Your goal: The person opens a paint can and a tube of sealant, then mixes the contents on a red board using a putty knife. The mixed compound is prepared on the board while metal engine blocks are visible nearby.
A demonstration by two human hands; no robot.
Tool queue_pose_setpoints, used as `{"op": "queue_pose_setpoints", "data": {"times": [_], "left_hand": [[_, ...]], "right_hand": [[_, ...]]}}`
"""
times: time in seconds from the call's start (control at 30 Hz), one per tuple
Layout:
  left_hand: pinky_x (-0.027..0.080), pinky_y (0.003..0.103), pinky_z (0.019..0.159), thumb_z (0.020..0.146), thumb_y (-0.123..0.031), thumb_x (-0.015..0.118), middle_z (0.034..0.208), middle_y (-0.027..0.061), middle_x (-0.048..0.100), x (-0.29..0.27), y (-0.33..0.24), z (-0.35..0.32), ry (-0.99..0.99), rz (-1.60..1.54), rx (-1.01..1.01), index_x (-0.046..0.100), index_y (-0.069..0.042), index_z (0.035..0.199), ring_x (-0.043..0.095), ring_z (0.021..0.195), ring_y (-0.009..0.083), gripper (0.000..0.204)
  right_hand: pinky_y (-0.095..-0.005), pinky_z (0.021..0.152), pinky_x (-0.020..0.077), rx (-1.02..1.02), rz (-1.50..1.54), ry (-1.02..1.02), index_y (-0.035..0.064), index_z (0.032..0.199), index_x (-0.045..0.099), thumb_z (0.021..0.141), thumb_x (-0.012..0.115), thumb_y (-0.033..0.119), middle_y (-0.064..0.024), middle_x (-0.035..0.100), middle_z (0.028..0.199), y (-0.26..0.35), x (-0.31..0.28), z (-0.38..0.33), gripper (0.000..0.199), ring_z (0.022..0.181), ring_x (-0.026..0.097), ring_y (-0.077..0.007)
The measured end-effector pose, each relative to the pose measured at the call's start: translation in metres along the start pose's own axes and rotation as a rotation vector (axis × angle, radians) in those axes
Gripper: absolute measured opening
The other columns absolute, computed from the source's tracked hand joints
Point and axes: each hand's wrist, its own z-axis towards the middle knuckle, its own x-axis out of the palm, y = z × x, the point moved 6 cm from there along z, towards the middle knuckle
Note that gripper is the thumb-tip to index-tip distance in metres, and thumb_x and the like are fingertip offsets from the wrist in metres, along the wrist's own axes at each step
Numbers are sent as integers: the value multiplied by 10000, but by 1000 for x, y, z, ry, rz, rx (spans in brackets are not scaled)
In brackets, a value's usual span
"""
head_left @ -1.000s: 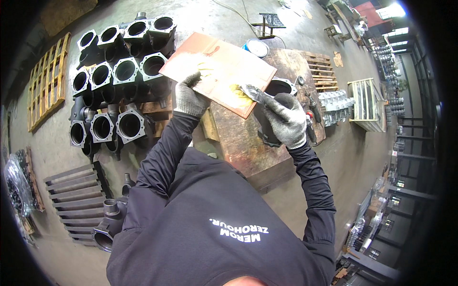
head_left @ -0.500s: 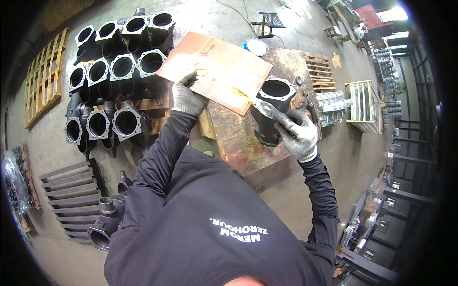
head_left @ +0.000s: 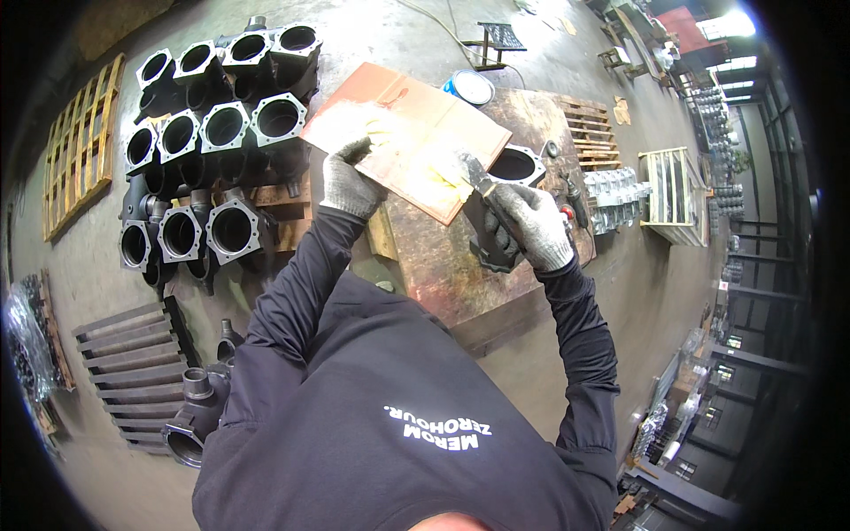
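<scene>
Cardboard sheet point(head_left: 416, 142) is gripped at its near edge by my left hand point(head_left: 350, 186); my right hand point(head_left: 529, 226) fingers clasp a brush point(head_left: 474, 173) against it.

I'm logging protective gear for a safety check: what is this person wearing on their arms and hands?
Both arms are covered to the wrist by long, close-fitting dark sleeves, part of a dark top with white lettering across the back. The left hand and right hand each wear a grey knitted work glove with a speckled texture and a snug cuff that meets the sleeve. No watch or other arm gear shows.
</scene>
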Motion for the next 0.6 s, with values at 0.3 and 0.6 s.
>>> {"op": "queue_pose_setpoints", "data": {"times": [0.3,0.6], "left_hand": [[530,392,1083,1043,-148,479,1251,151,688,-14,-14,-3,72,540,243,585,32,1262,673,1161,255,302],[553,359,1038,1024,-101,514,1191,123,703,-22,-17,2,68,598,273,600,35,1227,683,1104,216,259]], "right_hand": [[-232,451,452,86,-79,20,15,1052,725,1052,651,293,-46,702,755,-17,-12,-11,288,532,601,-70],[-219,480,449,155,-203,19,-17,1078,733,1048,668,277,-30,704,764,-25,-38,-39,303,543,581,-56]]}}
